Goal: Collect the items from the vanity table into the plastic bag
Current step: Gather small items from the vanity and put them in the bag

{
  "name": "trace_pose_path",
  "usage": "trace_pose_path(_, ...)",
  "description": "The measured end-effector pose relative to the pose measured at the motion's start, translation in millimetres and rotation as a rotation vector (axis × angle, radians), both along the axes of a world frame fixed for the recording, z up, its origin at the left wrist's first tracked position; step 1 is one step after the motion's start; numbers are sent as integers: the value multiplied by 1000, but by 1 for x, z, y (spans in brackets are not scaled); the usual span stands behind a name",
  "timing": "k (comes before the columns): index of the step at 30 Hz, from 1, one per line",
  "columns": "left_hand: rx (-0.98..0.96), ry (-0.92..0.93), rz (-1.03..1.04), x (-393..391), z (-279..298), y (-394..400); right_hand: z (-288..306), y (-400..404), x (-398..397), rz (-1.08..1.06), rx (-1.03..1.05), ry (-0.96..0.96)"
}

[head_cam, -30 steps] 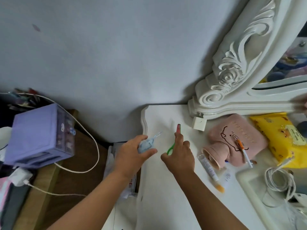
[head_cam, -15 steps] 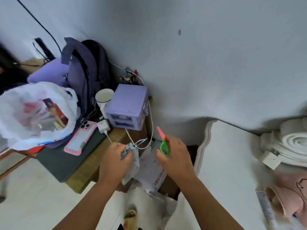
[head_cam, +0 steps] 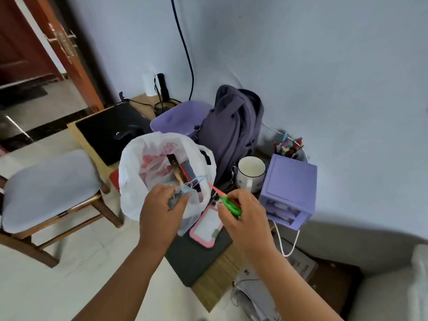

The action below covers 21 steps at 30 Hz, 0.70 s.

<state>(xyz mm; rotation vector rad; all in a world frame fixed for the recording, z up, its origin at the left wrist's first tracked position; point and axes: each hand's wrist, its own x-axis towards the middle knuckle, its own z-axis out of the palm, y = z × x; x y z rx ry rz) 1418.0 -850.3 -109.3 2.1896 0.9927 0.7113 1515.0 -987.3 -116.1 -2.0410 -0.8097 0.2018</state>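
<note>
Bag [head_cam: 139, 172] standing open near the desk's [head_cam: 217, 272] front edge, with boxes showing inside, touching the pink phone [head_cam: 206, 224] at its right. Left hand [head_cam: 162, 214] hovering over the bag's mouth, pinching a crumpled blue mask [head_cam: 179, 193] whose loops are hanging above the opening. Right hand [head_cam: 245, 216] staying just right of the bag, above the phone, gripping small scissors [head_cam: 225, 201] by green handles, pink blades pointing up-left; mug [head_cam: 251, 173] and purple drawers [head_cam: 288, 191] sitting behind at the desk's back edge.
</note>
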Motion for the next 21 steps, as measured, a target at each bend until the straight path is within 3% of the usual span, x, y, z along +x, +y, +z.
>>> trace_pose_path(4,53,-41,99,1,6,65,-1,61,-1,49,-19,-46)
trace_pose_path(9,100,-5,79,19,0,120,-10,121,-1,132,-107,-122)
trace_pose_path(17,262,275,41,45,-16,160,-30,178,11,88,-297,-208)
trace_pose_path(21,355,477,18,44,-25,171,-39,186,14,117,-332,-118)
